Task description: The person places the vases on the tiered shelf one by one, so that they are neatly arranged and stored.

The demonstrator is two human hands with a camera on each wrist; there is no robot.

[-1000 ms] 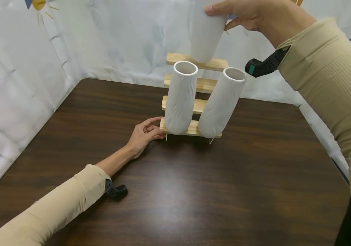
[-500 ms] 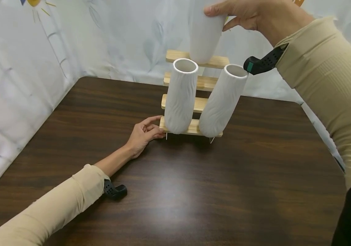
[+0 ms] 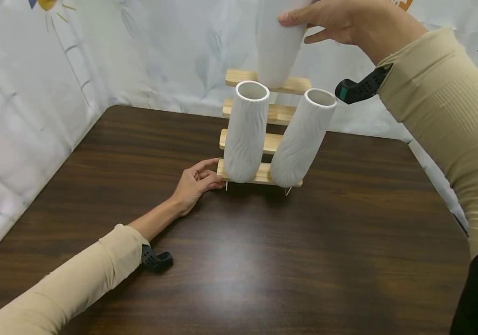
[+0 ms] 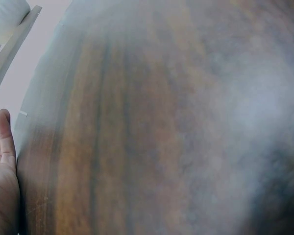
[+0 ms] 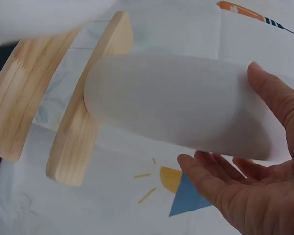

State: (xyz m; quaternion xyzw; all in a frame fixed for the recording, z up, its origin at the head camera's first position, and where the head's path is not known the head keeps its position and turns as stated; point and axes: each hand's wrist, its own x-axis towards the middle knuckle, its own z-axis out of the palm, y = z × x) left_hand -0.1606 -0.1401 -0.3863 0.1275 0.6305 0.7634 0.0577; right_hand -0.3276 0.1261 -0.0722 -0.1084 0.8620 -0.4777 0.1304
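A tiered wooden stand (image 3: pixel 278 114) on thin wire legs bears white ribbed ceramic vases. My left hand (image 3: pixel 190 188) holds the left end of its lowest slat (image 3: pixel 264 173) between the index finger and the other fingers. One vase (image 3: pixel 245 135) stands on that slat near the left end; a second vase (image 3: pixel 303 139) leans right at the other end. On the top slat (image 5: pixel 81 132) rests the base of a third vase (image 3: pixel 278 51). My right hand (image 3: pixel 335 21) holds it high up, thumb in front and fingers behind; its top is out of the head view.
The stand is on a dark brown wooden table (image 3: pixel 239 260). Behind and at the left hangs a pale printed curtain (image 3: pixel 159 56). A black wrist device (image 3: pixel 157 260) sits on the left cuff, another device (image 3: pixel 360 88) on the right cuff.
The right index finger has spread slightly away from the other fingers while the thumb stays against the vase. Left hand, stand and vases look unmoved; the head view has shifted slightly.
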